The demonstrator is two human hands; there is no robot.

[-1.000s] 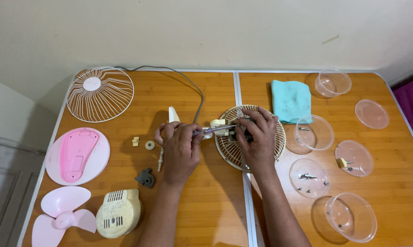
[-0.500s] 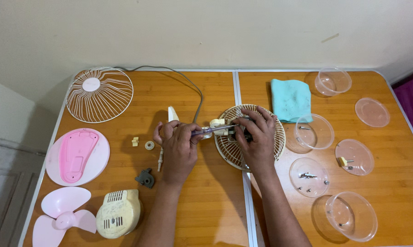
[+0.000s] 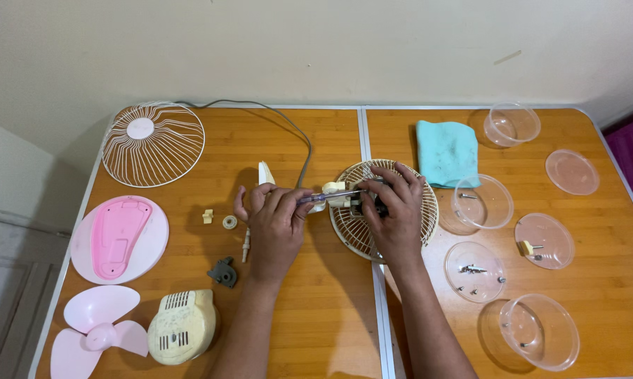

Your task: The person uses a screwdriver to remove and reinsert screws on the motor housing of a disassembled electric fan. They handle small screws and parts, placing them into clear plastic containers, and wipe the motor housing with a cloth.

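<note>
Hands meet mid-tabletop (image 3: 316,323): the left hand (image 3: 274,224) grips a screwdriver (image 3: 328,197) pointing rightward into the motor (image 3: 362,200), which the right hand (image 3: 395,210) clasps over the wire grille (image 3: 425,224) lying beneath it.

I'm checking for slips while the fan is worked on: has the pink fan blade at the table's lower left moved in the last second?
No. The pink fan blade lies in the same spot beside the cream motor cover, below the pink round base.

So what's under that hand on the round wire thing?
Under the right hand lies a cream wire fan guard, with a dark part at the fingers. The guard's middle is covered.
</note>
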